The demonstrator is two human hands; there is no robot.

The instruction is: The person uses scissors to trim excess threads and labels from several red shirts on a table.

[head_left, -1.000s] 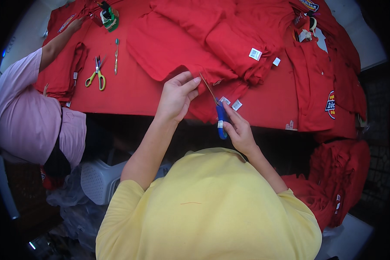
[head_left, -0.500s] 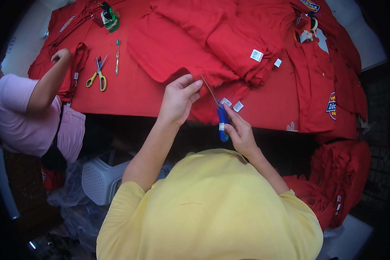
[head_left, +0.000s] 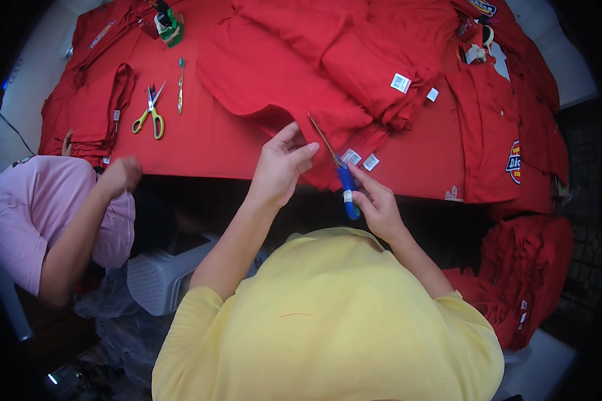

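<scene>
In my right hand [head_left: 379, 204] is a pair of scissors with blue handles [head_left: 347, 184], seen nearly edge-on. Its narrow blades point up and left over the cloth, and a small white label is wrapped on one handle. My left hand [head_left: 279, 167] is at the near edge of the red garment [head_left: 294, 70], left of the blades. Its thumb and forefinger are apart, the forefinger close to the garment's lifted hem; the other fingers are partly hidden. White tags [head_left: 370, 162] hang from the cloth just right of the scissors.
Yellow-handled scissors [head_left: 157, 125] and a toothbrush [head_left: 180, 85] lie on the red table cover [head_left: 187, 150]. Folded red garments [head_left: 486, 127] are stacked right, with a red pile [head_left: 525, 267] below. A co-worker in pink [head_left: 67, 200] sits left, near a grey plastic stool [head_left: 155, 281].
My left thumb has moved away from the forefinger, and the hand has shifted slightly. The scissors stay in my right hand. The co-worker's arm has dropped from the folded stack.
</scene>
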